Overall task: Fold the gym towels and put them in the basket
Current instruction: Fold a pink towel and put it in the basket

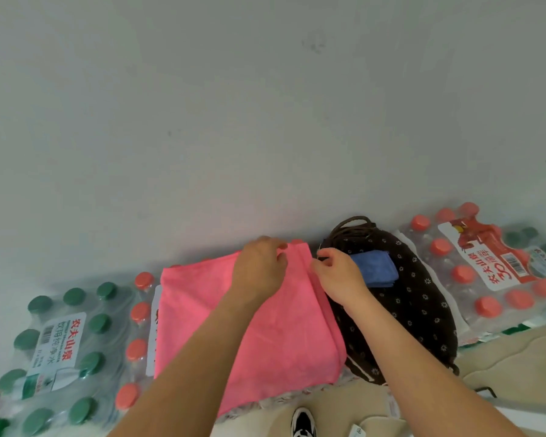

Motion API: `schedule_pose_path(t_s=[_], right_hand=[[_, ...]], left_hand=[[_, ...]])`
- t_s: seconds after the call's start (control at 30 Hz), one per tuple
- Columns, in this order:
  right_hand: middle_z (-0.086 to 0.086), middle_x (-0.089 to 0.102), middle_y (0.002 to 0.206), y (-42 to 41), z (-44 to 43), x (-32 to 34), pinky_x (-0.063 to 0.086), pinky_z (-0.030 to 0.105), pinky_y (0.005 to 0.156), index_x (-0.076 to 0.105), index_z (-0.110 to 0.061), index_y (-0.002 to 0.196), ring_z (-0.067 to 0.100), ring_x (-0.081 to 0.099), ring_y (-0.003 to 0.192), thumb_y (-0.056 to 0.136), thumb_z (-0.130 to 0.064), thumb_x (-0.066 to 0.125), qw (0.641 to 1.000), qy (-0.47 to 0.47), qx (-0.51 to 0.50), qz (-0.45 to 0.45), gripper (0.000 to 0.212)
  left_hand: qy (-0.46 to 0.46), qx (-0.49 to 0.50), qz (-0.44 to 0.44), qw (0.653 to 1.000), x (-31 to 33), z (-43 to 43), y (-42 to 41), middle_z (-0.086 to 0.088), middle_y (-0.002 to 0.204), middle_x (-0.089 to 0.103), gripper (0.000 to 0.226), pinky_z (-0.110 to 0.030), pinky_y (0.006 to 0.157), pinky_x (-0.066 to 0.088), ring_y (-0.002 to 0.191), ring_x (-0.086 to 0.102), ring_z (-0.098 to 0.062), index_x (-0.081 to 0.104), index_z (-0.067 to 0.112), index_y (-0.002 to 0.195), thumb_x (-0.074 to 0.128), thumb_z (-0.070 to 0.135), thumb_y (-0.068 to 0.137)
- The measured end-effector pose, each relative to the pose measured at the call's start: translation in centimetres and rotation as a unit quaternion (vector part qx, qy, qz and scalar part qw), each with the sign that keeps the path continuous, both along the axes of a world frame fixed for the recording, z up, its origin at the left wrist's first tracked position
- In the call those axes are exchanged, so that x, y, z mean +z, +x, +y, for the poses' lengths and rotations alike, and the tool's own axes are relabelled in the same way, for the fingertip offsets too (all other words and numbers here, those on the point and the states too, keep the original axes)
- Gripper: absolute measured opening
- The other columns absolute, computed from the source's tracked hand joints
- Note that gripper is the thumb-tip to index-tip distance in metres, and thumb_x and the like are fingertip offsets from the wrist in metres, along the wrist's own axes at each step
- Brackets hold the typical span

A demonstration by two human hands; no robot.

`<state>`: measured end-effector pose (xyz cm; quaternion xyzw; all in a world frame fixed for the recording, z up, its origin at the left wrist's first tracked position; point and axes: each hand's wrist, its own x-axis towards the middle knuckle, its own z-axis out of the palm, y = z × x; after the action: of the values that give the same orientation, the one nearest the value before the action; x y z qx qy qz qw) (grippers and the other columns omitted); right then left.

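A pink towel (202,313) lies spread over a pack of red-capped bottles against the wall, folded at least once. My left hand (260,269) rests on its far right corner and pinches the edge there. My right hand (339,275) pinches the same edge just to the right. Right of the towel stands a dark brown fabric basket (420,298) with small white flowers and cord handles. A folded blue towel (377,268) lies inside it, partly hidden by my right hand.
A shrink-wrapped pack of green-capped water bottles (60,342) sits at the left. Another pack with red caps (486,269) sits right of the basket. A grey wall rises behind everything. A black-and-white shoe (303,422) shows on the beige floor below.
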<state>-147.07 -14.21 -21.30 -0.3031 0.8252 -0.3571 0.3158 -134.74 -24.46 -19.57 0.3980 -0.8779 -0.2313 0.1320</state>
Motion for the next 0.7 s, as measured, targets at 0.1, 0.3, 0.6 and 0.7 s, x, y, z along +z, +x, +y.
schedule_pose_path(t_s=[0.1,0.3,0.6,0.7], right_hand=[[0.006,0.063,0.121,-1.0,-1.4,-0.6,0.047,0.033,0.093,0.056,-0.008,0.128,0.02,0.058,0.11,0.093,-0.025,0.055,0.999,-0.013,-0.018,-0.036,0.039],[-0.005,0.067,0.085,-1.4,-3.4,-1.7,0.054,0.034,0.085,0.067,-0.018,0.092,0.018,0.065,0.091,0.088,-0.011,0.061,0.99,-0.082,-0.053,-0.104,0.01],[-0.003,0.071,0.078,-1.8,-4.0,-2.7,0.055,0.029,0.076,0.069,-0.027,0.073,0.014,0.067,0.081,0.084,-0.011,0.068,0.977,-0.127,-0.085,-0.151,0.02],[-0.001,0.071,0.077,-1.7,-4.1,-2.8,0.055,0.03,0.074,0.07,-0.026,0.071,0.013,0.067,0.079,0.084,-0.011,0.068,0.975,-0.132,-0.086,-0.158,0.02]], left_hand=[[-0.005,0.002,-0.038,0.999,-1.5,-1.4,-1.7,-0.011,0.117,0.064,0.031,-0.035,0.095,0.042,0.106,0.058,-0.031,0.066,0.013,0.116,0.054,0.017,0.088],[0.012,0.016,-0.023,1.0,-2.7,-2.5,-2.5,-0.01,0.109,0.064,0.026,-0.03,0.089,0.043,0.099,0.06,-0.026,0.071,0.011,0.105,0.065,0.015,0.08],[0.029,0.034,-0.03,0.999,-2.7,-2.4,-2.7,-0.007,0.104,0.064,0.024,-0.028,0.084,0.041,0.096,0.06,-0.023,0.069,0.015,0.104,0.066,0.015,0.08],[0.032,0.037,-0.02,0.999,-2.5,-2.7,-2.8,-0.005,0.095,0.061,0.012,-0.026,0.077,0.042,0.088,0.059,-0.021,0.071,0.017,0.087,0.068,0.013,0.076]])
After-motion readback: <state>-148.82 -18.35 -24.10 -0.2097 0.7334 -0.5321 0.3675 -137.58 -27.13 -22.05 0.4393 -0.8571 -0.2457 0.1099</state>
